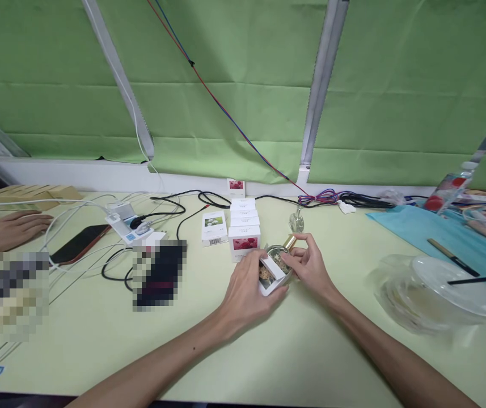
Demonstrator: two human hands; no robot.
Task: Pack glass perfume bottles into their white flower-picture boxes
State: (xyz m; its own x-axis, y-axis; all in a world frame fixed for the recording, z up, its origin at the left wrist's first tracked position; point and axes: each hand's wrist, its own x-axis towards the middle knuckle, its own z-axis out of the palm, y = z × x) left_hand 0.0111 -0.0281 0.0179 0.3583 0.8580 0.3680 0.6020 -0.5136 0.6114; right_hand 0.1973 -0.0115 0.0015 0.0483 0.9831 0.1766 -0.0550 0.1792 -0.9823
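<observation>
My left hand [246, 289] is closed round a small white box [270, 289] with a printed picture and a raised end flap. At the box's open end, my right hand [313, 263] grips a round, flat glass perfume bottle [277, 253] with a gold cap [289, 243]. The bottle is partly behind the flap, so I cannot tell how far it is inside the box. Just beyond the hands stands a row of white boxes [245, 242] with red flower pictures. A white box with a green picture [214, 228] lies beside them. Another clear round bottle [296, 221] stands behind the right hand.
On the left are a power strip [123, 220] with cables, a phone [81, 243] and another person's hand [17, 229]. To the right lie a plastic bowl in a bag [434, 294], a blue cloth [413, 221] and a water bottle [449, 190]. Coiled cables [323, 197] run along the back.
</observation>
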